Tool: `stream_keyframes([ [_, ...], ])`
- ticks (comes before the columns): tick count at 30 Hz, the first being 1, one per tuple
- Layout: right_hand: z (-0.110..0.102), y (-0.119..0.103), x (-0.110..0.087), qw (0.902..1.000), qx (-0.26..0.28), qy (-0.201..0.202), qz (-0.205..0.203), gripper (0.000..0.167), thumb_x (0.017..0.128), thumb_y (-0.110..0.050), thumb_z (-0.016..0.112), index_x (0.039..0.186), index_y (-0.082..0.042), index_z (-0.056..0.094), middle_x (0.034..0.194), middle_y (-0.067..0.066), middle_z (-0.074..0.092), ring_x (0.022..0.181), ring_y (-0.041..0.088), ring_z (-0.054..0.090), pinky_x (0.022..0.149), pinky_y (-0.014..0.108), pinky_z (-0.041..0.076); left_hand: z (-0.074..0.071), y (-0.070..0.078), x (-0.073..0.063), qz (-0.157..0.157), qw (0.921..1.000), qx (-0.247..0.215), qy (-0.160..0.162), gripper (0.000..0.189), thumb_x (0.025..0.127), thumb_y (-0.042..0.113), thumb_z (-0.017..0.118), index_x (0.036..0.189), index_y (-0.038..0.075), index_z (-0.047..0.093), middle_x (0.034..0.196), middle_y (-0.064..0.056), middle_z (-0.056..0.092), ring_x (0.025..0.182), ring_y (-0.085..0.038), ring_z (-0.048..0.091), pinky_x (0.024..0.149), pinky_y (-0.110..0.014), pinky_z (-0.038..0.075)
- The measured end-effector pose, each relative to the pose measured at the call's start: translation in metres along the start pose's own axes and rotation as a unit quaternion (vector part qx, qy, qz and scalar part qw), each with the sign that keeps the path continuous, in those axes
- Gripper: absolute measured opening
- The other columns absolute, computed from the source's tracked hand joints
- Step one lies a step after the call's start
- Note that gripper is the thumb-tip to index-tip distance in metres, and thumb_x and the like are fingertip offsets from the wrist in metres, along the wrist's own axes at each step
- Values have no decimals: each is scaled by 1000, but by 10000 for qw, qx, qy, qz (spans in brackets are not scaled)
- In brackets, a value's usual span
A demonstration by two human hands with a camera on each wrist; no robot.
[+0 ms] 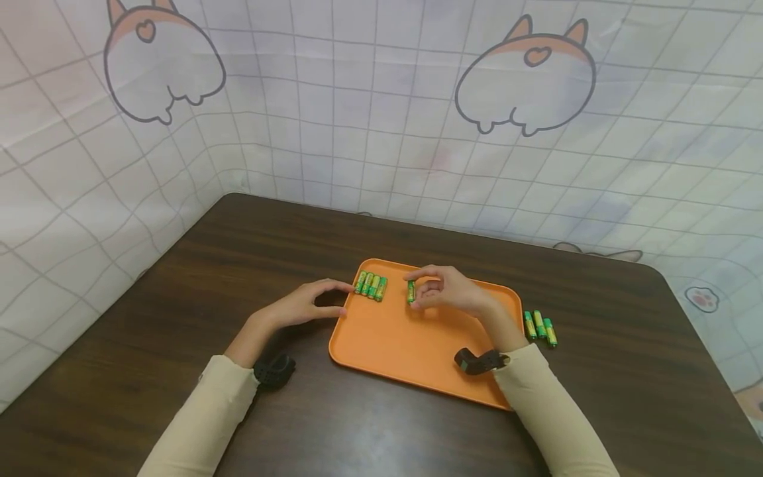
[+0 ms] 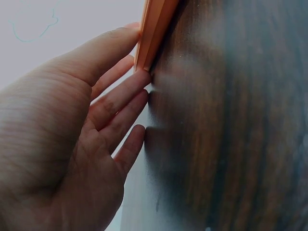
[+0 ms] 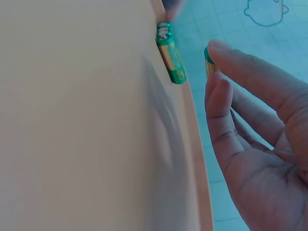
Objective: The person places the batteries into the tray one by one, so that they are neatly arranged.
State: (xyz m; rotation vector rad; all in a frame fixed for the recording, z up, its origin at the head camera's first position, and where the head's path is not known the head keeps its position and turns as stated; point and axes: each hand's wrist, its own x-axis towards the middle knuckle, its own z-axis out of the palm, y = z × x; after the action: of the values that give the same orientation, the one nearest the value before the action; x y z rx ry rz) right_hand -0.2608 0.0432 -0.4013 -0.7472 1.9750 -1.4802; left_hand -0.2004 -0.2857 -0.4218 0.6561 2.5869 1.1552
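A green and yellow battery (image 1: 411, 292) is pinched between the thumb and fingers of my right hand (image 1: 450, 290), above the orange tray (image 1: 387, 338). In the right wrist view that battery (image 3: 209, 61) is mostly covered by the fingers. Several like batteries (image 1: 370, 286) lie side by side in a row at the tray's back left corner. My left hand (image 1: 306, 305) is at the tray's left edge, its fingers relaxed and holding nothing. In the left wrist view its thumb and fingertips are at the tray's rim (image 2: 156, 29).
Three more batteries (image 1: 540, 327) lie on the dark wooden table (image 1: 268, 232) just right of the tray. Behind the table hangs a white gridded cloth (image 1: 334, 119) with cartoon drawings. Each wrist wears a black strap (image 1: 479, 362).
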Motion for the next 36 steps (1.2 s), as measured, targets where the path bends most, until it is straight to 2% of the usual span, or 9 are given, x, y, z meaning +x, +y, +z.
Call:
stream_keyframes([
  [8,10,2,11,9998,116,125,69,60,84,2,73,138,6,48,81,6,68,77,20,67,76,29,51,0,4,-1,40,10000,-21,-25,52,93,31,68,138,11,54,141,-11,51,134,-31,42,110,-52,34],
  [19,25,3,26,9981,43,525,331,57,84,-1,75,136,2,52,81,3,69,76,16,65,77,29,47,-1,5,-1,22,10000,-45,-25,52,93,30,68,139,10,53,142,-11,51,135,-30,42,110,-51,33],
  [27,33,5,34,9978,87,565,335,56,83,2,74,134,5,52,80,4,68,75,13,64,72,26,48,0,4,0,59,9999,-99,-39,51,93,30,68,139,10,54,142,-11,51,135,-30,42,110,-51,34],
  [29,34,5,35,9977,126,593,311,56,83,4,73,135,6,50,86,9,69,76,12,65,70,25,48,-1,3,0,47,9999,-93,-44,51,94,30,67,139,10,53,142,-11,51,135,-30,42,110,-51,34],
  [33,35,4,36,9975,181,637,246,58,84,7,70,137,8,47,117,21,61,79,10,64,69,23,47,-1,2,0,32,10000,-74,-35,51,94,31,67,139,10,53,142,-11,51,135,-30,42,110,-51,33],
  [36,35,5,38,9975,163,640,245,60,84,6,70,139,7,46,124,24,58,79,9,64,71,23,48,0,2,-1,38,10000,-53,-20,52,93,31,68,139,11,53,142,-11,51,135,-30,42,110,-51,33],
])
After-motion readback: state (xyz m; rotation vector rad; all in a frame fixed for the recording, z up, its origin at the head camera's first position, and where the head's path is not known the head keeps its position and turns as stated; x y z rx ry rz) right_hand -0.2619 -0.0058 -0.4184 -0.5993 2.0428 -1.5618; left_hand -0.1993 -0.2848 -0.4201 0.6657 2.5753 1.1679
